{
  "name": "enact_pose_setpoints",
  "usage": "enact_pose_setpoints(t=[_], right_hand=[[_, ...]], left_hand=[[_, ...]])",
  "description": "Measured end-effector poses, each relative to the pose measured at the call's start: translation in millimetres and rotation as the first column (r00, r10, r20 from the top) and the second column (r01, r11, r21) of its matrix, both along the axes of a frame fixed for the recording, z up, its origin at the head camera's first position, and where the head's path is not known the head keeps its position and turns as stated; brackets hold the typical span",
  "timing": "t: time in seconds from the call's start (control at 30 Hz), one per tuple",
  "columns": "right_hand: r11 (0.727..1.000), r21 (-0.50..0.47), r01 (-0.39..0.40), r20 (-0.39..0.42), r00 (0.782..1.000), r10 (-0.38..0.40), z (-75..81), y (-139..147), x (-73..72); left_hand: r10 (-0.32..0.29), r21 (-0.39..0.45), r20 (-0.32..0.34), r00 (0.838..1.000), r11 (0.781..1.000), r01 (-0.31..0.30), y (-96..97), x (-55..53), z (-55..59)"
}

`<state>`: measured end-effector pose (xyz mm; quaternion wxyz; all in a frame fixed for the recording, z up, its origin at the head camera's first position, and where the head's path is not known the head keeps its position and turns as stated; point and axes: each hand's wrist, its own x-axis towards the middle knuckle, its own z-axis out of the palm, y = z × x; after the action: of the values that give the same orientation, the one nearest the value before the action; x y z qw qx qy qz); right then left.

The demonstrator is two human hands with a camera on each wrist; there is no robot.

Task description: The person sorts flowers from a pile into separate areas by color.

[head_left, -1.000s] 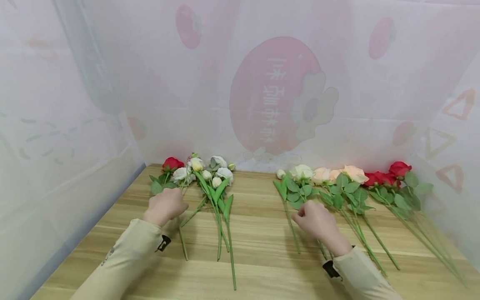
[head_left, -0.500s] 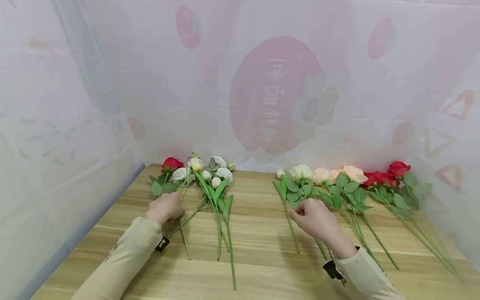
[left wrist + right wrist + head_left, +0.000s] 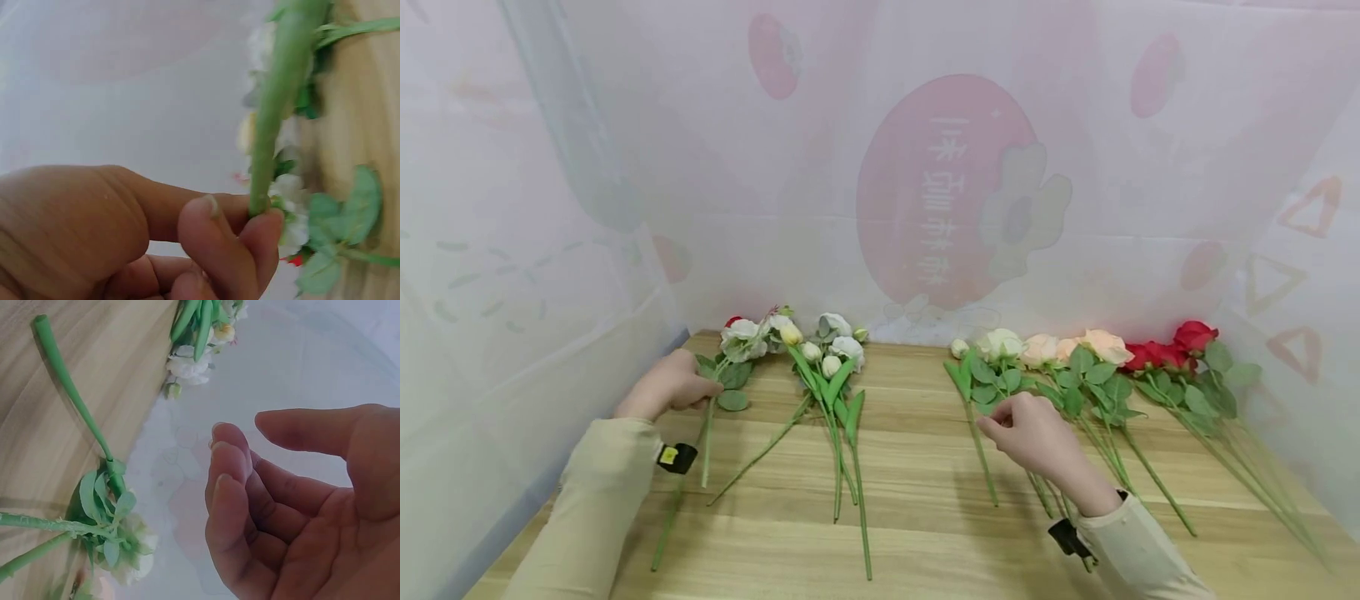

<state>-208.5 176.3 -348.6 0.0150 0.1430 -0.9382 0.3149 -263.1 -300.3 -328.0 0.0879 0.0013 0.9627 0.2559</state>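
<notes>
Pinching stem [image 3: 707,450], left hand [image 3: 662,385] holds white flower [image 3: 742,340] just in front of red rose [image 3: 733,321]; close leaves [image 3: 736,375] may snag, dragging rose; right hand [image 3: 1035,437] loosely curled, empty, well right of rose

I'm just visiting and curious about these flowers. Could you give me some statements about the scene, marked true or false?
1. The left hand pinches a green stem. True.
2. The right hand grips a flower. False: its fingers hold nothing.
3. Peach roses lie between a cream rose and several red roses. True.
4. The table has a red top. False: it looks like brown wood.
</notes>
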Motion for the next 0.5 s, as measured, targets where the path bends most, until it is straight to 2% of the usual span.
enact_pose_setpoints(t=[0.13, 0.33, 0.43, 0.5], right_hand=[[1.000, -0.007, -0.002, -0.008, 1.000, 0.001, 4.5, 3, 0.2], [1.000, -0.016, -0.010, -0.020, 1.000, 0.010, 11.7, 7, 2.3], [1.000, -0.020, -0.024, -0.036, 0.999, 0.023, 14.6, 8, 3.4], [0.999, -0.025, -0.029, -0.039, 0.999, 0.027, 15.8, 9, 3.5]], left_hand=[[-0.009, 0.077, -0.016, 1.000, 0.997, 0.011, -12.9, 4.8, 14.1], [0.075, 0.139, 0.004, 0.997, 0.987, -0.075, -26.1, 14.9, 34.1], [0.105, 0.122, -0.018, 0.994, 0.987, -0.102, -32.1, 18.5, 41.4], [0.126, 0.155, -0.037, 0.991, 0.981, -0.119, -34.5, 19.4, 44.3]])
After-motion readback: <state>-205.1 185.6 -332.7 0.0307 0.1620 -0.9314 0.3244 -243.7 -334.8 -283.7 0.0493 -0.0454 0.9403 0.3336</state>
